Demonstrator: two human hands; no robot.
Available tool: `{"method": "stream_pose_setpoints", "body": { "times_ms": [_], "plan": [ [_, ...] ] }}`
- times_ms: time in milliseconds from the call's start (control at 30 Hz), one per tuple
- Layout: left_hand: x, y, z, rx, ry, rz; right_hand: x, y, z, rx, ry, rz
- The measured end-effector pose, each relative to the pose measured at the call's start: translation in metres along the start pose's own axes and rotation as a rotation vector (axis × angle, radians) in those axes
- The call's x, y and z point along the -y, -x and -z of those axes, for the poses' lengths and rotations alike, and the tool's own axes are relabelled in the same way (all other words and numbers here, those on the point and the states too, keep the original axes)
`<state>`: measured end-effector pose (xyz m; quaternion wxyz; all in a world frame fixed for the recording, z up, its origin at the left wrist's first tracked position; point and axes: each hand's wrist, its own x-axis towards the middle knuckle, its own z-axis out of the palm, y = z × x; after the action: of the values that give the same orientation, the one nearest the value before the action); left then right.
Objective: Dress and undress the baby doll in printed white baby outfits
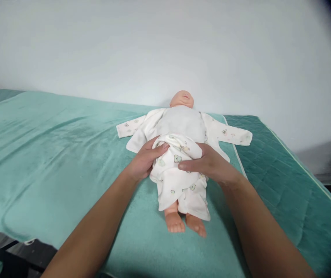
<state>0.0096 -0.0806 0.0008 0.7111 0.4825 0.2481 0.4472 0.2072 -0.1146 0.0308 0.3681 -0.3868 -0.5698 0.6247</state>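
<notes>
A baby doll (182, 99) lies on its back, head toward the wall and bare feet (175, 222) toward me. Its white printed jacket (232, 134) is spread open beneath it, sleeves stretched out to both sides. White printed pants (180, 189) cover the legs, bunched up near the waist. My left hand (146, 158) grips the waistband on the left side, thumb on top of the cloth. On the right side, my right hand (209, 162) holds the same pants, its thumb across the front and its other fingers hidden. A plain white layer (180, 119) covers the doll's belly.
A light green sheet (52, 154) with some wrinkles covers the bed. To the right shows a darker green quilted pad (284, 185). A white wall (154, 46) rises behind the bed. Dark framework (5, 255) is visible below the left edge.
</notes>
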Motion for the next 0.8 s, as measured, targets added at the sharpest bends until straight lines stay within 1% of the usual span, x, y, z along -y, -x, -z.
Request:
{"method": "stream_pose_setpoints", "body": {
  "times_ms": [100, 300, 400, 600, 800],
  "plan": [
    [-0.002, 0.001, -0.001, 0.009, -0.010, 0.009, 0.002, 0.002, 0.000, -0.022, 0.003, -0.015],
    [-0.006, 0.004, -0.007, -0.009, -0.054, 0.027, -0.006, 0.000, -0.001, -0.079, -0.140, 0.020],
    [-0.007, 0.004, -0.007, -0.017, -0.068, 0.038, -0.008, -0.001, 0.000, -0.096, -0.176, 0.034],
    [-0.007, 0.004, -0.008, 0.003, -0.070, 0.042, -0.007, -0.002, 0.000, -0.110, -0.165, 0.035],
    [-0.007, 0.004, -0.008, -0.004, -0.072, 0.039, -0.006, -0.002, -0.001, -0.121, -0.139, 0.031]
  ]
}}
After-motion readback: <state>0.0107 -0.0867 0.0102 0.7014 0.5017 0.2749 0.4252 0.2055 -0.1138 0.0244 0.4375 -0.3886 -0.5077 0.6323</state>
